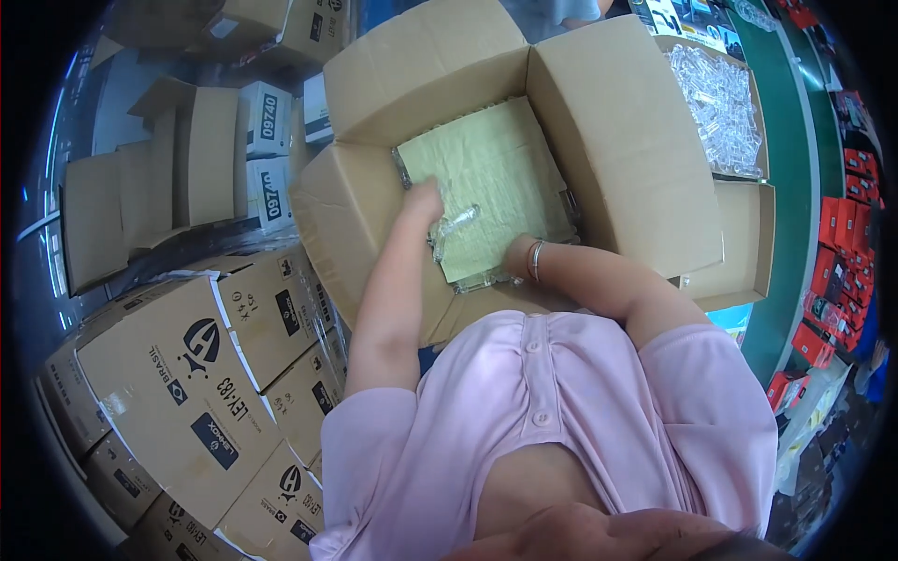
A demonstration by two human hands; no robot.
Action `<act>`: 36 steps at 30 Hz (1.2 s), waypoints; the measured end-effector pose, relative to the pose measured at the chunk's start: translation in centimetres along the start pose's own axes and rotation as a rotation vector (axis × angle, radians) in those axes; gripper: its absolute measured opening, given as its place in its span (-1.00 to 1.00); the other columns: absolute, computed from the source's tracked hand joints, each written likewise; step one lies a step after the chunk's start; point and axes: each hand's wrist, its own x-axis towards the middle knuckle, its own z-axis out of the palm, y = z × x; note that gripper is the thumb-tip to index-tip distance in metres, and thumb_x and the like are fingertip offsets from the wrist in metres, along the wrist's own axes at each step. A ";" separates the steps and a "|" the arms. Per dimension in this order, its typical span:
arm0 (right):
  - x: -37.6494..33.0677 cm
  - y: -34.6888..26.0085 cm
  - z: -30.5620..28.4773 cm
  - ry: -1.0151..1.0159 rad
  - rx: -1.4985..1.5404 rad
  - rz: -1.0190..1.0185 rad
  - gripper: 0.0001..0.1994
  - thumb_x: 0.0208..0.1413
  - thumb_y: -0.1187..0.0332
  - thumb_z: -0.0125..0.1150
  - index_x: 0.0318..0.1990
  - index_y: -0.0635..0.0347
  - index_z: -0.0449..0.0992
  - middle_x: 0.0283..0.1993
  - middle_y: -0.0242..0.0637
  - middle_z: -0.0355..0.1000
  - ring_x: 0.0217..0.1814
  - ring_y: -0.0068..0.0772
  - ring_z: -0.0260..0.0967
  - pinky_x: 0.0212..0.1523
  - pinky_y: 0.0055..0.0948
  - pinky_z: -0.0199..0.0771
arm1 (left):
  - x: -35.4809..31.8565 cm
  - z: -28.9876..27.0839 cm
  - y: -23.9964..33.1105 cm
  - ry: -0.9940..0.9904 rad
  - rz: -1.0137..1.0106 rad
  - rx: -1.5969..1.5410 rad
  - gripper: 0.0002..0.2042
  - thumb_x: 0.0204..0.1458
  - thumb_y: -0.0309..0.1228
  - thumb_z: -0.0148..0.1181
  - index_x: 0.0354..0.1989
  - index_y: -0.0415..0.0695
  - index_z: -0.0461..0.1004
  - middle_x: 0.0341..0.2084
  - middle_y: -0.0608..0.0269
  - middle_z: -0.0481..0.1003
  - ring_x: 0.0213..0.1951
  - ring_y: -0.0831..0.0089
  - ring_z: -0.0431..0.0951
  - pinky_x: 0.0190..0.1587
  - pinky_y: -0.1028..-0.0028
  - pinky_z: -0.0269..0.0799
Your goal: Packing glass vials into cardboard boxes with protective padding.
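Observation:
Both my arms reach down into a large open cardboard box (617, 140). Inside it lies a pale yellow-green sheet (500, 173), slightly wrinkled, over clear plastic items whose edges show around it. My left hand (425, 200) is at the sheet's left edge, its fingers turned down and mostly hidden. Close by, a small clear plastic piece (458, 221) rests on the sheet. At the near right corner of the sheet is my right hand (520, 254), a bracelet on its wrist; its fingers point down out of sight. What either hand grips, if anything, is hidden.
Sealed cartons (187, 383) are stacked at the left, with an opened carton (140, 196) and white boxes (267, 122) beyond. To the right, a tray of clear plastic parts (716, 107) and a shallow carton (744, 248) lie beside a green surface (790, 187). Red boxes (842, 234) line the far right.

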 end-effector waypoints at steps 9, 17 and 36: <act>-1.4 0.6 -6.9 0.372 1.558 0.576 -0.77 -0.24 0.32 0.16 -0.51 0.36 0.51 -0.59 -0.08 0.44 -0.53 -0.18 0.45 -0.43 -0.32 0.44 | -3.2 6.2 0.4 0.183 -0.485 -0.376 -0.60 -0.08 -0.40 0.02 -0.07 -0.37 0.20 -0.15 -0.24 0.36 -0.05 -0.03 0.36 -0.02 0.22 0.29; 4.3 -1.3 -3.9 0.797 1.838 0.573 -0.50 -0.13 0.15 0.20 -0.24 0.53 0.32 -0.29 0.08 0.43 -0.25 -0.15 0.44 -0.26 -0.29 0.42 | -3.8 11.4 1.5 0.196 -0.433 -0.876 -0.61 -0.01 -0.18 0.08 -0.27 -0.36 0.34 -0.39 -0.09 0.47 -0.33 0.13 0.51 -0.28 0.29 0.41; -34.0 10.8 -12.9 2.043 1.098 0.593 -0.60 0.00 0.28 0.12 -0.08 0.32 0.18 -0.26 0.02 0.39 -0.21 -0.15 0.40 -0.24 -0.31 0.37 | -5.5 -14.8 35.9 0.356 0.908 -1.285 -0.46 0.13 -0.10 -0.13 0.10 -0.29 -0.01 -0.11 0.01 0.30 -0.15 0.36 0.36 -0.09 0.41 0.28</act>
